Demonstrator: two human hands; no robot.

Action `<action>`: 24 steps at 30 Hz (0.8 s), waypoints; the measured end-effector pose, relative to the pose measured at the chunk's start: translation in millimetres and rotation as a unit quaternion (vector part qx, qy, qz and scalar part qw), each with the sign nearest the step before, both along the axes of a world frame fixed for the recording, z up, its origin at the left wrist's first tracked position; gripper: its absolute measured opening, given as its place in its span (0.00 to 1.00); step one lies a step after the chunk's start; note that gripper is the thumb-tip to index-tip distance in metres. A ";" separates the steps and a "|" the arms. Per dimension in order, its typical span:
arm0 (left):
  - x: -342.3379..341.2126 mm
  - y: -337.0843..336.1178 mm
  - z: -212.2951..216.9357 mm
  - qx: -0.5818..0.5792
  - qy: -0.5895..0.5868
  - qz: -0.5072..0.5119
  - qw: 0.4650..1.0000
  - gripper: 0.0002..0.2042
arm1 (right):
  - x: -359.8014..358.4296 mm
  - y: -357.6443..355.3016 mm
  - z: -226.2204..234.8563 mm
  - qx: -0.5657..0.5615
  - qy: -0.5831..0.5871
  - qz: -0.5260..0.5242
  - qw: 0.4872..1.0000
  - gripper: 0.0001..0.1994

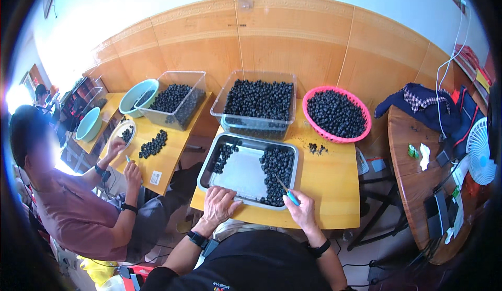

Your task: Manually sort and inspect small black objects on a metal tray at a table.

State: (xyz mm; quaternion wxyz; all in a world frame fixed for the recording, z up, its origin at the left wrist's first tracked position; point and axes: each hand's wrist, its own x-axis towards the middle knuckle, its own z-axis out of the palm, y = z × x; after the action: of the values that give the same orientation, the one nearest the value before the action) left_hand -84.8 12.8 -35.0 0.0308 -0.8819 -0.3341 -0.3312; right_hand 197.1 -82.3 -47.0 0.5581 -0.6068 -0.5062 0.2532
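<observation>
Fingers of our right hand (302, 211) close around a thin pick with a blue handle (289, 193); its long axis runs up and to the left from the grip, so the tip lands in the dark berries (276, 173) heaped along the right side of the metal tray (246, 171). That heap lies just ahead of the right hand, nearer to it than to the left. Our left hand (219, 203) rests at the tray's near rim with the fingers curled, but we cannot tell whether they pinch a berry or simply lie on the edge. A smaller cluster of berries (226, 152) sits in the tray's far left corner, and the middle of the tray is bare between the two groups.

Counting outward on our yellow table (328, 186), we see one tray, one clear tub (256, 105) full of berries behind it, and one pink basket (337, 113) of them to the right. A few loose berries (317, 148) lie between basket and tray.

To our left a co-worker (78, 202) sits at a second yellow table (162, 157) with another clear tub (175, 100), a teal bowl (137, 96) and a small pile of berries (152, 144). A white fan (480, 157) stands far right.
</observation>
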 end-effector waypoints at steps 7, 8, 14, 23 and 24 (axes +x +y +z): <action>-2.1 -0.6 0.8 0.005 -0.005 -0.001 1.000 0.17 | 2.9 -2.6 -1.7 -0.011 0.027 0.024 0.999 0.18; -2.1 0.2 1.7 0.005 -0.003 -0.002 1.000 0.17 | 4.1 -1.6 -1.6 -0.019 0.033 0.029 0.999 0.19; -3.4 -0.8 1.8 0.012 -0.009 -0.005 1.000 0.17 | 6.4 -0.3 -3.7 -0.031 0.049 0.050 0.997 0.17; -4.8 -0.2 3.1 0.005 -0.017 -0.009 1.000 0.17 | 12.5 -1.0 1.0 -0.069 0.082 0.080 0.991 0.17; -4.8 0.1 3.4 0.005 -0.019 -0.008 1.000 0.17 | 12.9 -0.3 2.5 -0.074 0.084 0.079 0.991 0.19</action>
State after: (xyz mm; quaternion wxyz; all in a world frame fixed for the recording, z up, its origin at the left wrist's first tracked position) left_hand -89.7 12.9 -31.7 0.0265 -0.8781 -0.3257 -0.3496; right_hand 210.0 -82.6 -44.5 0.5300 -0.5811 -0.4842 0.3834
